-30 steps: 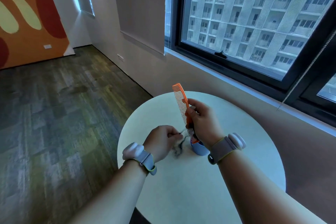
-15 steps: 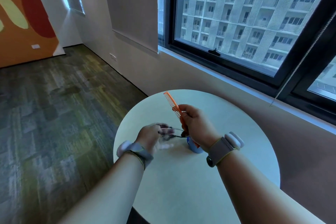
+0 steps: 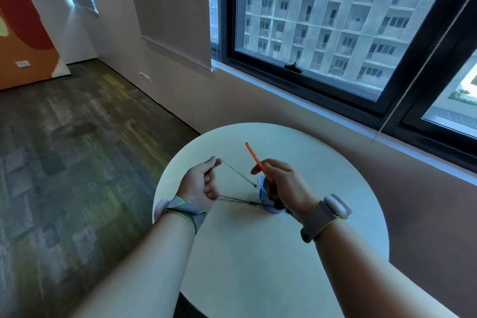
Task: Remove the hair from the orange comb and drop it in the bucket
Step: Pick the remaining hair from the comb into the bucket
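My right hand point(image 3: 285, 184) grips the orange comb point(image 3: 254, 157) by its lower half, the comb standing almost edge-on and pointing up and to the left. Dark strands of hair point(image 3: 240, 175) stretch taut from the comb's lower teeth to my left hand point(image 3: 202, 182), which pinches them between curled fingers and thumb well to the left. A second strand runs lower, from the left palm to the comb's foot. The small blue bucket point(image 3: 268, 208) stands on the table under my right hand and is mostly hidden by it.
The round pale table point(image 3: 258, 253) stands by a tan wall under a big black-framed window point(image 3: 322, 77). A bead cord point(image 3: 402, 95) hangs at the right. Patterned carpet floor point(image 3: 77, 162) spreads to the left of the table.
My left hand has pulled away to the left, drawing the hair out into long taut strands. The comb has turned edge-on and tilted lower in my right hand.
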Demonstrator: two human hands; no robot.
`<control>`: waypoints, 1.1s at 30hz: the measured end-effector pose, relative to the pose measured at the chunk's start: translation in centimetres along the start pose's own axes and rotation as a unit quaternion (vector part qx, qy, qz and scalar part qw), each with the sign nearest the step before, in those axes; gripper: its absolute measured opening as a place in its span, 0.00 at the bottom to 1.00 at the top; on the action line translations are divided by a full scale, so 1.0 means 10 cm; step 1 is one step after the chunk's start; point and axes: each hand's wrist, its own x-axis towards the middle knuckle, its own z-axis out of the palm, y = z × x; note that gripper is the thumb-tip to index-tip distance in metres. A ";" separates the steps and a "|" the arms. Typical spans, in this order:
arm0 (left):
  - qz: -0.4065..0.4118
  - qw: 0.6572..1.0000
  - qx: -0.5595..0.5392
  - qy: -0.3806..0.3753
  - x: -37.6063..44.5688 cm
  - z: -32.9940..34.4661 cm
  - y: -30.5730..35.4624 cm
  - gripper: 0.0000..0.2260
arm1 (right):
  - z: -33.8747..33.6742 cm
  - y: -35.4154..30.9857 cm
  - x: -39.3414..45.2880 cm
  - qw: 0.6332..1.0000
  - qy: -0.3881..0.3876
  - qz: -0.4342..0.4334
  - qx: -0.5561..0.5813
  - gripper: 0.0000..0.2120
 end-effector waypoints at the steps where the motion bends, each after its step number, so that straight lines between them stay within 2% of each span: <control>1: 0.008 1.000 0.026 0.013 0.04 -0.02 -0.01 0.08 | 0.02 0.00 -0.02 1.000 -0.007 0.005 -0.004 0.22; 3: 0.025 0.993 0.098 0.065 0.11 -0.02 -0.04 0.08 | 0.05 0.03 -0.02 0.998 -0.008 0.010 -0.054 0.29; 4: 0.033 0.985 0.139 0.095 0.15 -0.03 -0.05 0.09 | 0.06 0.05 -0.01 0.994 -0.008 0.003 -0.107 0.28; 6: 0.065 0.966 0.197 0.155 0.22 -0.09 -0.04 0.09 | 0.01 0.04 -0.01 0.973 -0.025 -0.012 -0.229 0.16; 7: 0.088 0.957 0.211 0.179 0.26 -0.15 -0.03 0.08 | -0.03 0.03 0.00 0.968 -0.027 -0.007 -0.248 0.12; 9: 0.126 0.938 0.249 0.205 0.35 -0.30 -0.01 0.08 | -0.10 -0.02 -0.01 0.979 -0.023 -0.001 -0.204 0.11; 11: 0.140 0.925 0.292 0.198 0.41 -0.38 -0.03 0.07 | -0.15 -0.09 -0.03 0.984 -0.007 -0.006 -0.177 0.09; 14: 0.110 0.918 0.333 0.184 0.49 -0.39 -0.09 0.05 | -0.11 -0.14 -0.01 0.993 0.048 -0.015 -0.110 0.07; 17: 0.036 0.871 0.467 0.144 0.53 -0.40 -0.17 0.05 | -0.03 -0.13 0.07 0.993 0.110 -0.027 -0.008 0.08; 19: 0.057 0.830 0.544 0.111 0.45 -0.32 -0.28 0.09 | 0.00 -0.15 0.12 0.990 0.132 -0.046 0.017 0.10; 20: 0.078 0.823 0.558 0.072 0.41 -0.26 -0.32 0.11 | 0.02 -0.16 0.14 0.989 0.138 -0.052 0.019 0.10; 22: 0.097 0.832 0.544 -0.049 0.28 -0.15 -0.36 0.16 | 0.07 -0.17 0.18 0.989 0.137 -0.049 0.002 0.09; 24: 0.093 0.852 0.480 -0.186 0.15 -0.06 -0.33 0.27 | 0.13 -0.16 0.20 0.990 0.130 -0.047 -0.026 0.08; 25: 0.080 0.861 0.439 -0.245 0.10 -0.03 -0.32 0.29 | 0.18 -0.14 0.21 0.990 0.129 -0.046 -0.031 0.08; 27: 0.084 0.846 0.420 -0.318 -0.04 0.13 -0.30 0.25 | 0.20 -0.13 0.21 0.991 0.125 -0.040 -0.024 0.12; 29: 0.140 0.807 0.474 -0.324 -0.10 0.23 -0.29 0.19 | 0.20 -0.13 0.22 0.992 0.124 -0.028 -0.007 0.17; 31: 0.186 0.792 0.509 -0.280 -0.04 0.21 -0.28 0.05 | 0.16 -0.11 0.22 0.990 0.139 -0.026 -0.017 0.19; 33: 0.185 0.804 0.500 -0.263 0.01 0.15 -0.26 0.11 | 0.07 -0.05 0.25 0.985 0.159 -0.027 -0.064 0.20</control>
